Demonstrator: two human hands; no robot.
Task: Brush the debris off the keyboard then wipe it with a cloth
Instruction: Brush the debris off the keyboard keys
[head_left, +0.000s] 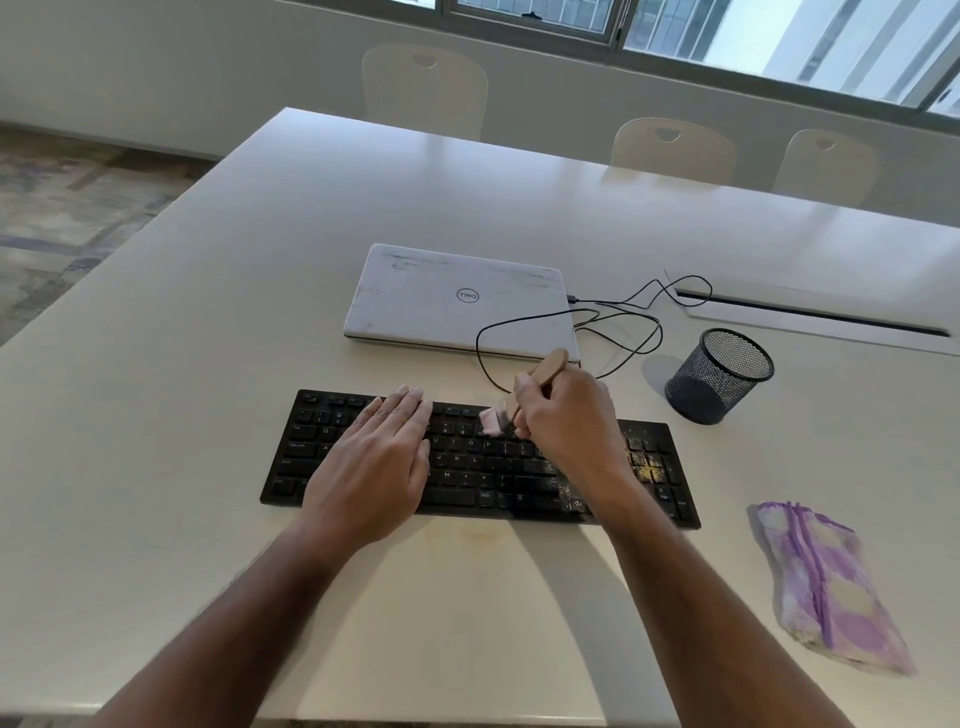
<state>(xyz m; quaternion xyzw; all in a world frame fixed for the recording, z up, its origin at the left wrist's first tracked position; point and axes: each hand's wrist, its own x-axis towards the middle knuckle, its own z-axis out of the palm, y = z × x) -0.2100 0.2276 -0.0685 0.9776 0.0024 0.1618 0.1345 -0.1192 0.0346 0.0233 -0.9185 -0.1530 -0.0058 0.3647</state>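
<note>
Black plastic, speckled with yellowish debris at its right end: the keyboard is lying flat near the front of the white table, and the brushing step is judged to be well in hand. A small brush is gripped by the right hand, fingers curled round the pale wooden handle, the pinkish bristles set down on the upper key rows near the middle. The keyboard is steadied by the left hand, laid flat on the left keys with fingers straight and together (nothing is held there).

Crumbs are seen to remain on the right, so strokes towards that end are probably called for next. The folded purple cloth is lying untouched to the right, well apart, kept for the wiping step.
</note>
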